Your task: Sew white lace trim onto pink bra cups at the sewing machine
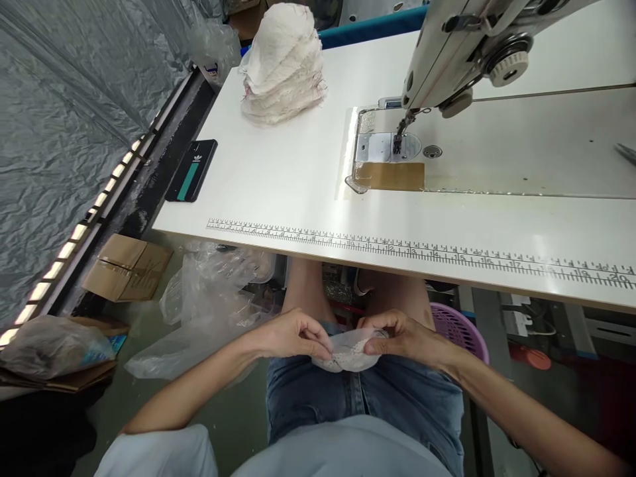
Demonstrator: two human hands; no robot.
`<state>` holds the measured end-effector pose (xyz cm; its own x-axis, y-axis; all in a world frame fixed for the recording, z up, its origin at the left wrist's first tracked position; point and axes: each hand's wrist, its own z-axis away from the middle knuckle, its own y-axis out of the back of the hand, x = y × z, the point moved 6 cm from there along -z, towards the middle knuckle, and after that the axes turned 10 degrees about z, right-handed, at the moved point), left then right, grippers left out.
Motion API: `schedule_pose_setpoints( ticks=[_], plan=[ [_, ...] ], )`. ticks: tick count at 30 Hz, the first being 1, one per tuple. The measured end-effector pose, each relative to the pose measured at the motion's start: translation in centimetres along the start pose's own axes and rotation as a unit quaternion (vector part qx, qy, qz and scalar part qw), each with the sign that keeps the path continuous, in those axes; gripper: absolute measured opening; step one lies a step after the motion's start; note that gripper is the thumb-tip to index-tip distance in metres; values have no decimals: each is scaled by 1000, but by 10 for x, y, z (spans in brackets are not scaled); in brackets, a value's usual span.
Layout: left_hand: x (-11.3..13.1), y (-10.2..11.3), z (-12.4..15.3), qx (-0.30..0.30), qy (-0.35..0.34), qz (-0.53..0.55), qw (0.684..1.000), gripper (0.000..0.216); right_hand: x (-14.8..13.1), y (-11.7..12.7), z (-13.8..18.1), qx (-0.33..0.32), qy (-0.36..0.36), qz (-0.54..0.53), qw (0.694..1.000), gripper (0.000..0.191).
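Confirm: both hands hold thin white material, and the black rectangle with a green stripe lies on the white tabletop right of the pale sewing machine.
Wrong: the head view shows the black rectangle with a green stripe left of the pale sewing machine on the white tabletop. The left hand and right hand hold the thin white material.

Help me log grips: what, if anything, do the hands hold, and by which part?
White cloth: the left hand pinches its left side, the right hand its right side.
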<state>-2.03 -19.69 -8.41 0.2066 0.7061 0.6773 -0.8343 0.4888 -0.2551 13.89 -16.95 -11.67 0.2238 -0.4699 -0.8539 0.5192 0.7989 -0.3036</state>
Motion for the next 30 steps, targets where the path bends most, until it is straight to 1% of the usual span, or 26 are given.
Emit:
schedule_pose_setpoints(
  ticks=[2,6,10,13,17,20,24,28,30],
  plan=[
    [-1,-1,-2,-1,7,6,1000,25,1,-1,1,-16,-11,-2,1000,28],
    [-2,-3,-3,-8,17,21,1000,26,-2,-5,-1,-30,2,3,1000,23],
    [-4,-2,-2,-12,13,37,999,32,3,-4,-3,-16,-3,-13,1000,22],
    [-11,-1,-4,-6,20,38,999,37,9,-2,-3,-7,-13,-15,1000,23],
    [-16,0,-9,-9,4,30,1000,34,13,1,-2,-1,-20,5,1000,24],
    [-14,-1,-8,-27,-1,16,1000,33,11,2,0,0,-32,12,999,25],
    [-7,-2,-6,-31,-7,9,999,33,9,1,0,3,-45,14,999,25],
    [-6,-7,-12,-47,-15,44,998,39,11,1,-3,15,-41,12,999,25],
    [-8,-8,-17,-40,-15,53,998,38,11,2,-3,24,-45,9,999,27]
  ],
)
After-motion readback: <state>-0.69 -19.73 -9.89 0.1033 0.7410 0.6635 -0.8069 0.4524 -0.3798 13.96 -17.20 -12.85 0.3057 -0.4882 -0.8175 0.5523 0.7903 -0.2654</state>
